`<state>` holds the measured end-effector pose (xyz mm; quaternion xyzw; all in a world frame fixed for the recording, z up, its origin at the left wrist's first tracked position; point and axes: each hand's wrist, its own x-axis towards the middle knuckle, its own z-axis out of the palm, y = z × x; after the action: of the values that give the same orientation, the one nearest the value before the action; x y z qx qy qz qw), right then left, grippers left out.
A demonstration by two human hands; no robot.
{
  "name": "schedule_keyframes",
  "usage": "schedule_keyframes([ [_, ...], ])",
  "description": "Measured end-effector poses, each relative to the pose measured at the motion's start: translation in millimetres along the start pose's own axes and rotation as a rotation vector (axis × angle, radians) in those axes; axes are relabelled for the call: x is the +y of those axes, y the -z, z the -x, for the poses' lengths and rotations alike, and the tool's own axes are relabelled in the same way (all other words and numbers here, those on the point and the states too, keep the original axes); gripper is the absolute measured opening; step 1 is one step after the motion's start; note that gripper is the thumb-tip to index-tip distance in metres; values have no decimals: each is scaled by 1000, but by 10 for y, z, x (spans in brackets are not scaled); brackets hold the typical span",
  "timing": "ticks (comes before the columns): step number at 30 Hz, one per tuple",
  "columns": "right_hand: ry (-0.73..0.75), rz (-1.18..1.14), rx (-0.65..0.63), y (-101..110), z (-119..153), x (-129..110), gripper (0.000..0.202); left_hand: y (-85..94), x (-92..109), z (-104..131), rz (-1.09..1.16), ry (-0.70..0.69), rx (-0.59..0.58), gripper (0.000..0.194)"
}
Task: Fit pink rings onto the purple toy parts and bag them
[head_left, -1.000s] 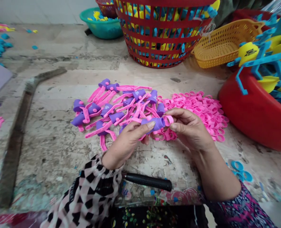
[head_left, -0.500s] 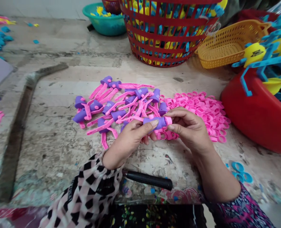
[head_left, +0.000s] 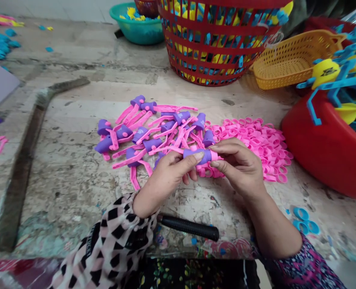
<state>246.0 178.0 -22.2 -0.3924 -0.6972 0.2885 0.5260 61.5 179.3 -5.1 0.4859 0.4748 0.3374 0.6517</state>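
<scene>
My left hand point(head_left: 174, 170) is closed around a purple plastic cup-shaped part point(head_left: 206, 157) with pink arms, thumb pressed on its side. At the right end of that part is a pink ring point(head_left: 214, 155), pinched by the thumb and fingers of my right hand point(head_left: 241, 166); how far it sits over the end is partly hidden. Just behind my left hand lie several similar purple parts with pink arms point(head_left: 151, 145) in a loose heap. A pile of loose pink rings point(head_left: 257, 144) spreads behind and beside my right hand.
A black-handled tool point(head_left: 190, 227) lies near the table's front edge, partly under my left sleeve. Blue rings point(head_left: 301, 213) sit at right. A red basin point(head_left: 325, 148), yellow basket point(head_left: 286, 60), red basket point(head_left: 208, 60) and green bowl point(head_left: 138, 30) stand behind. A long bar point(head_left: 24, 160) lies left.
The pink ring has shifted slightly against the end of the purple part, and my right fingers have closed in on it. The whole view has moved slightly.
</scene>
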Motion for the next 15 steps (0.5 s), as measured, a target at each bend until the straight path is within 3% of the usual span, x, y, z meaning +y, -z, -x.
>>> schedule_keyframes([
  [7, 35, 29, 14, -28, 4, -14, 37, -26, -26, 0, -95, -47, 114, 34],
  [15, -267, -273, 58, -78, 12, 103, 31, -37, -66, -48, -143, -70, 151, 29],
])
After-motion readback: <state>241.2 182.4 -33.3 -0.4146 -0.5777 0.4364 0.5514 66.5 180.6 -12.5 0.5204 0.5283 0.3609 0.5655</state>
